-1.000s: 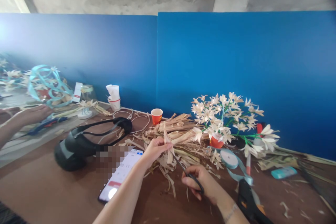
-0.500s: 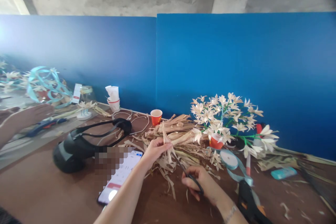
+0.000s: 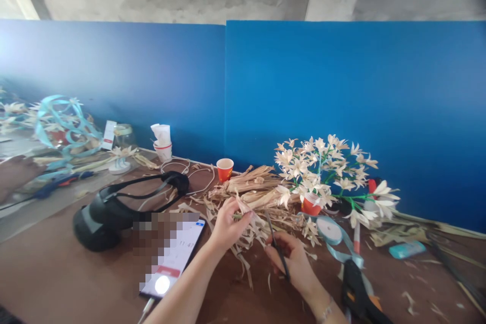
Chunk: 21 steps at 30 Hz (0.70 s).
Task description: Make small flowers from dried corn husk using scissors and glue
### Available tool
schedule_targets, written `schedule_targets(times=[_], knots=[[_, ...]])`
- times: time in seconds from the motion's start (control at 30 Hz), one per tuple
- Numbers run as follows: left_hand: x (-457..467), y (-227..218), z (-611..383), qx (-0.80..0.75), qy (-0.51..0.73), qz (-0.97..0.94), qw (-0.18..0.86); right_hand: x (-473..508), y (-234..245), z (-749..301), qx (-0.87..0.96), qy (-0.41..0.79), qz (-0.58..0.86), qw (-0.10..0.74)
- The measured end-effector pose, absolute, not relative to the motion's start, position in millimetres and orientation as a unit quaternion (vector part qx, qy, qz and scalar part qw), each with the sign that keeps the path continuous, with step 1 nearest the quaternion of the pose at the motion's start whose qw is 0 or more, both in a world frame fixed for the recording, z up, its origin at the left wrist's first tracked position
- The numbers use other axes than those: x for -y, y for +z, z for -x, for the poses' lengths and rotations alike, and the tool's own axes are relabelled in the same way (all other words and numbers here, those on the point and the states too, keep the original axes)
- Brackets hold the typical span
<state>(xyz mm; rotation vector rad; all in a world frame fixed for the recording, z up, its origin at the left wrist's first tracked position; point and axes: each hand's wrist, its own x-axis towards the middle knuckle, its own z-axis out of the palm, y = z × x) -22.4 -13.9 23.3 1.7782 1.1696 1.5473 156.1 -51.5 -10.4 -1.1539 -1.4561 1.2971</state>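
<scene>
left hand (image 3: 230, 225): grip shut, dried husk (image 3: 243, 216) | right hand (image 3: 290, 258): grip shut, scissors (image 3: 278, 250)

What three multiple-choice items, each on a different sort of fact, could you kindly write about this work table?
1. Where does the small orange paper cup stand? A) behind the dried straw-coloured husks B) on the phone C) in the left hand
2. What colour is the flat wall panel? A) green B) blue C) white
3. Where are the black-handled scissors? A) flat on the table B) in the right hand C) under the husks

1 A, standing beyond the husks. 2 B, plainly blue. 3 B, gripped at the handles.
</scene>
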Motion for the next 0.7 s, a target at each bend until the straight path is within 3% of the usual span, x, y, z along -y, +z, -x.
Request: schedule_targets(times=[0.2,0.37,0.53,0.7], knots=[[5,13,22,-0.461,0.633,-0.512,0.354,54,-15,-153,0.593,0.487,0.453,0.455],[5,8,18,-0.431,0.692,-0.416,0.403,58,-10,-147,0.604,0.52,0.425,0.43],[11,10,9,-0.423,0.745,-0.359,0.371,64,-9,-138,0.62,0.556,0.416,0.365],[20,11,-3,-0.453,0.758,-0.33,0.335,64,-9,-129,0.605,0.561,0.422,0.376]])
